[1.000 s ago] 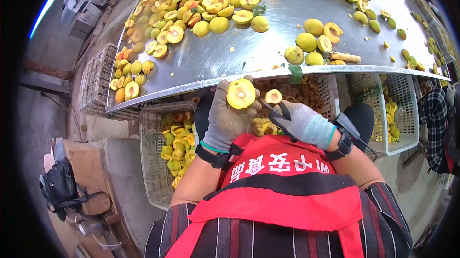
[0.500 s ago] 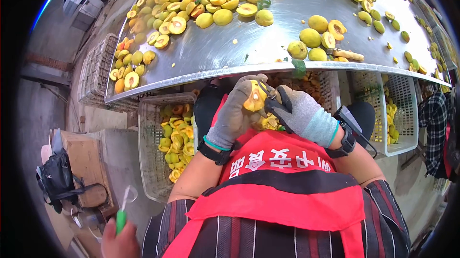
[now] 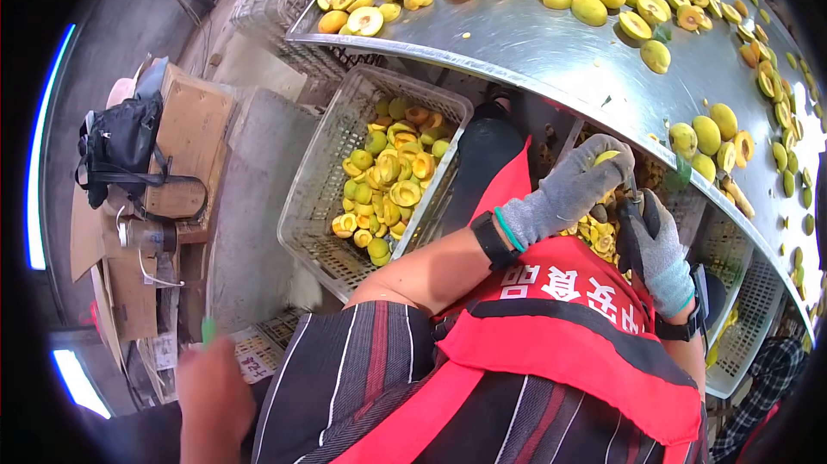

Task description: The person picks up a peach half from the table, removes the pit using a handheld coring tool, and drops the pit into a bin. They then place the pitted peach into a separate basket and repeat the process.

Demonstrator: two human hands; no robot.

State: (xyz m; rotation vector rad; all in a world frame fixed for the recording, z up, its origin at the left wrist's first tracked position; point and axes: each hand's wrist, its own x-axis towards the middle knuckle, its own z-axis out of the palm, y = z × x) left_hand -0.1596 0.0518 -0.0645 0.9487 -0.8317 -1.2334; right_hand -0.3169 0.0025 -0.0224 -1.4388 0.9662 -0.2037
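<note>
My left hand (image 3: 581,180), in a grey work glove, is closed around a yellow-green peach piece (image 3: 607,156) that shows between the fingers. Close beside it, my right hand (image 3: 655,244), also gloved, grips a small dark metal pitting tool (image 3: 636,195), its tip near the fruit; the fingers hide most of it. Both hands are above my lap, in front of the red apron (image 3: 560,292). Cut fruit pieces (image 3: 594,236) lie below them, partly covered by my hands.
The metal table (image 3: 534,50) bears many halved and whole peaches, plus a wooden-handled tool (image 3: 738,197). A crate (image 3: 314,197) of cut fruit stands left of my leg. Another person's hand (image 3: 211,382) holds a green-handled tool (image 3: 208,330) at lower left. A black bag (image 3: 125,145) rests on cardboard.
My view has swung left, so table and hands appear further right. The fruit's cut face, visible before, is now mostly hidden in my left glove. The other person's hand has moved.
</note>
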